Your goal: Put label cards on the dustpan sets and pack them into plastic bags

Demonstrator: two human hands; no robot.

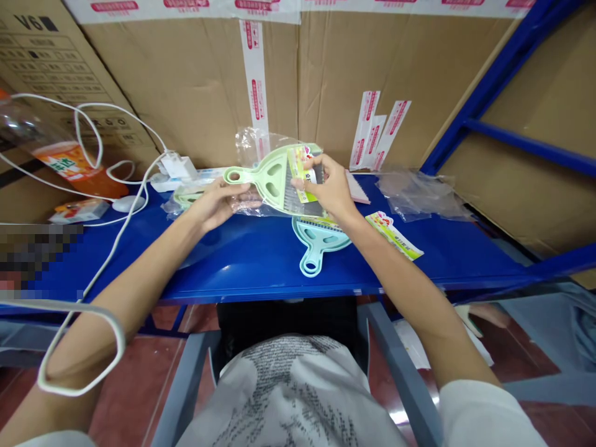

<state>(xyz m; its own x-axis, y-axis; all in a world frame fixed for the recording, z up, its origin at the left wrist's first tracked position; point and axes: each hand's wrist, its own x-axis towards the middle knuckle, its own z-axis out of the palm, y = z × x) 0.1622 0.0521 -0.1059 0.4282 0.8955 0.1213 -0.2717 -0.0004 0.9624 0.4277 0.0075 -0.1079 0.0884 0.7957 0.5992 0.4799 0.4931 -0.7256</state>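
A pale green dustpan point(270, 177) with a dark-bristled brush is held up over the blue table. My right hand point(333, 186) grips its wide end, thumb and fingers over a yellow-green label card point(302, 174). My left hand point(223, 202) is under the handle, thumb against it and fingers partly behind clear film. A clear plastic bag point(251, 144) shows behind the dustpan. Below my right hand, a light blue dustpan point(316, 242) lies on the table, and another label card point(395, 236) is right of it.
On the blue table point(261, 267), another wrapped green item point(186, 195) lies left and flat clear bags point(419, 195) lie right. An orange drink bottle point(79, 161), a white charger point(177, 166) and looping white cable point(112, 248) are at left. Cardboard point(326, 68) stands behind; a blue frame point(465, 105) rises right.
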